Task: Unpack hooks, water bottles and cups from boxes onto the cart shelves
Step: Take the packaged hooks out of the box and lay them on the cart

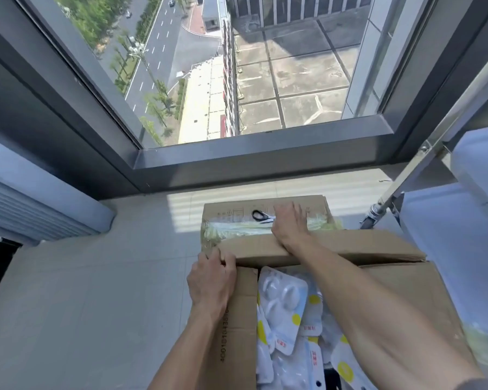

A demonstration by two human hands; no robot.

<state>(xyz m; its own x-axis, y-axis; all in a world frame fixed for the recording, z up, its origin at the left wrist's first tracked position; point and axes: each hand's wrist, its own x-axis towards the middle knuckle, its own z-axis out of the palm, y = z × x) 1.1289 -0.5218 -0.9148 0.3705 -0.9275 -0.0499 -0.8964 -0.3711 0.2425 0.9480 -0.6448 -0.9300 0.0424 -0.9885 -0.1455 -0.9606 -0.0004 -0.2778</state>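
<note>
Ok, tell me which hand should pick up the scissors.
Right. The right hand already lies on the far sealed box, touching the scissors. The left hand grips the near open box's flap corner, farther away.

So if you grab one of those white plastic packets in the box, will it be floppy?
Probably a bit bendy, not limp: each white blister packet with yellow dots looks like a flat card under a moulded clear bubble. They seem light, lying loosely heaped in the open brown cardboard box. The glossy plastic might slip.
</note>
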